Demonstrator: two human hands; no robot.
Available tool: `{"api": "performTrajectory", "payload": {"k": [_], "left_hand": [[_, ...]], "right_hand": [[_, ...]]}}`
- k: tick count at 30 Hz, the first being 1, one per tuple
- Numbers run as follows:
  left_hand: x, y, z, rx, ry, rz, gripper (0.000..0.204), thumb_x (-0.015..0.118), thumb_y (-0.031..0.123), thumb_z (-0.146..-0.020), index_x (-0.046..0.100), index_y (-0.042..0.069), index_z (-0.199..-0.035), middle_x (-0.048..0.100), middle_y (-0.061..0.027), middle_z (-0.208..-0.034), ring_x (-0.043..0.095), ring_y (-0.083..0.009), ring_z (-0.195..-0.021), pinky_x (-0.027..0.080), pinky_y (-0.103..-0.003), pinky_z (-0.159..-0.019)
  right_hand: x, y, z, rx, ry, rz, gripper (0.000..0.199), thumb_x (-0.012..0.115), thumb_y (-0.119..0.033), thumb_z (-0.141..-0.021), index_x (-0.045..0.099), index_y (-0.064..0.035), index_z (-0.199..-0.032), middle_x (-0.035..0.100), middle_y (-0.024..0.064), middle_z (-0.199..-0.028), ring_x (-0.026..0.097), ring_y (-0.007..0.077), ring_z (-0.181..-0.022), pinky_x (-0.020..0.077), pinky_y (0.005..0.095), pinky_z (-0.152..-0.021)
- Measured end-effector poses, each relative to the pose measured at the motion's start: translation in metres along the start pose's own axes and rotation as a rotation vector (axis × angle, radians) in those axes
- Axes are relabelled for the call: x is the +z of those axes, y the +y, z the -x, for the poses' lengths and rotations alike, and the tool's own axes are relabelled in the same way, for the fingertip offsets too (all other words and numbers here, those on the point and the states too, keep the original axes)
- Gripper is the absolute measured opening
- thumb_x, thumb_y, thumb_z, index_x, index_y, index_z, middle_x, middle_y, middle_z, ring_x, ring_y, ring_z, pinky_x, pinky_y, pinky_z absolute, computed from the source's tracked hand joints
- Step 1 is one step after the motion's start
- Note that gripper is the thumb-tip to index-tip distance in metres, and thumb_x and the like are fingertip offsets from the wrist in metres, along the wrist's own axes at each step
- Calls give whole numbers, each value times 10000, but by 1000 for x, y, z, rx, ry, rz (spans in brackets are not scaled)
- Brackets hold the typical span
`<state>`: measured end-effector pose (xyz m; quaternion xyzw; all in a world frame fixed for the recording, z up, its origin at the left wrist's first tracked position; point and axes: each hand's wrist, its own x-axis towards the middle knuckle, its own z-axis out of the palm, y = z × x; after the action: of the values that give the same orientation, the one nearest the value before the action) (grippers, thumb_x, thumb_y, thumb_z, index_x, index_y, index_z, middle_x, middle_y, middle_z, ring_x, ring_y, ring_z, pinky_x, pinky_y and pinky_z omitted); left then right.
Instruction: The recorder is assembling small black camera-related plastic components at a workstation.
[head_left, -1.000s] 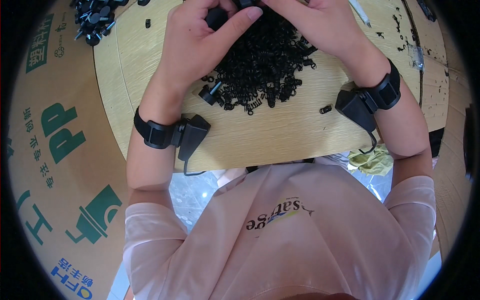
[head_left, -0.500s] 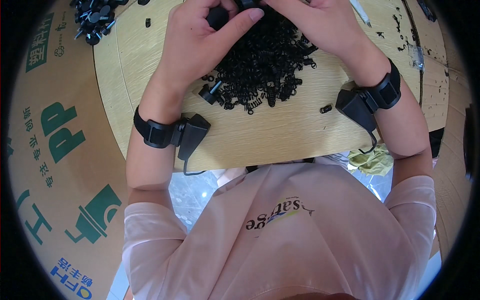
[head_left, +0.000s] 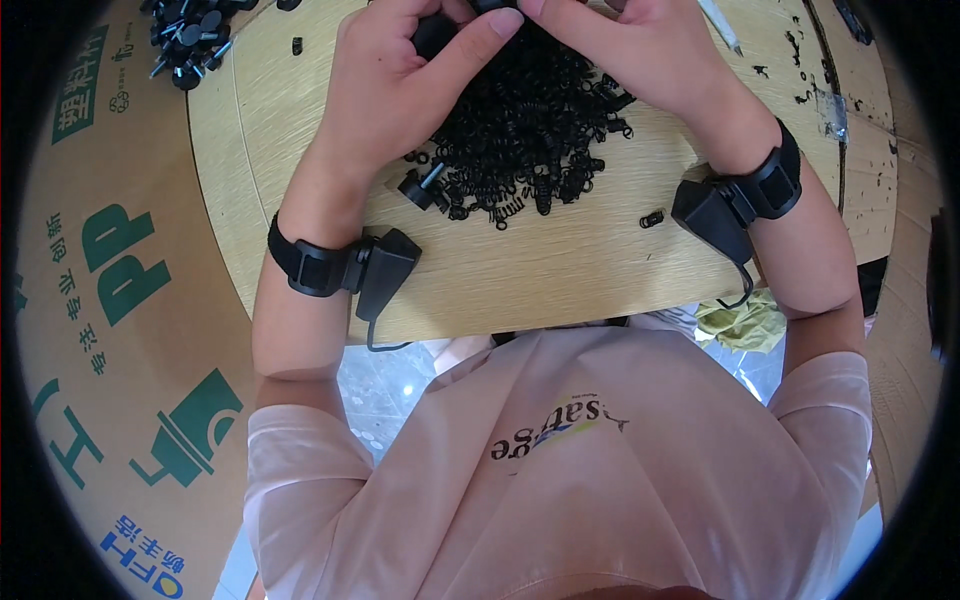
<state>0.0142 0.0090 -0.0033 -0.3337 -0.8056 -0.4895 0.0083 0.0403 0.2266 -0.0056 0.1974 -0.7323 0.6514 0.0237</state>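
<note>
My left hand (head_left: 400, 80) is closed around a small black plastic part (head_left: 435, 32) at the top of the view, thumb stretched across toward the right. My right hand (head_left: 640, 50) meets it fingertip to fingertip, pinching something small and black at the frame's upper edge; what it pinches is mostly hidden. Both hands hover over a heap of small black springs (head_left: 530, 130) on a round wooden table (head_left: 560, 270). One black plunger-like part (head_left: 420, 185) lies at the heap's left edge. Each wrist wears a black band with a black box.
A pile of black assembled parts (head_left: 190, 40) sits at the table's far left. A stray spring (head_left: 652, 217) lies right of the heap. A cardboard box with green print (head_left: 110, 300) stands to the left. A crumpled yellow-green cloth (head_left: 745, 325) lies below the table's right edge.
</note>
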Motion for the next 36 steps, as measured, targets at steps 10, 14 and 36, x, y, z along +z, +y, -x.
{"api": "performTrajectory", "payload": {"k": [10, 14, 36], "left_hand": [[1, -3, -1, 31, 9, 31, 300, 712, 77, -941, 626, -32, -1207, 585, -2, -757, 526, -88, -718, 447, -240, -702], [1, -3, -1, 32, 15, 29, 296, 713, 69, -938, 627, -33, -1202, 586, 0, -755, 521, -82, -715, 442, -236, -694], [4, -4, 4, 55, 90, 29, 355, 748, 40, -905, 622, -29, -1230, 606, 5, -814, 536, -65, -738, 430, -212, -683]], "right_hand": [[-1, 0, -1, -16, 3, 77, 160, 672, -15, -924, 662, -27, -1083, 604, -40, -814, 511, 9, -685, 426, 182, -598], [-1, 4, -2, -68, 8, 117, 165, 674, -19, -924, 662, -27, -1088, 604, -30, -809, 514, 24, -682, 435, 197, -600], [1, 4, 0, -98, 26, -66, 175, 683, -1, -930, 668, -44, -1099, 632, -40, -880, 530, 2, -726, 418, 167, -622]]}}
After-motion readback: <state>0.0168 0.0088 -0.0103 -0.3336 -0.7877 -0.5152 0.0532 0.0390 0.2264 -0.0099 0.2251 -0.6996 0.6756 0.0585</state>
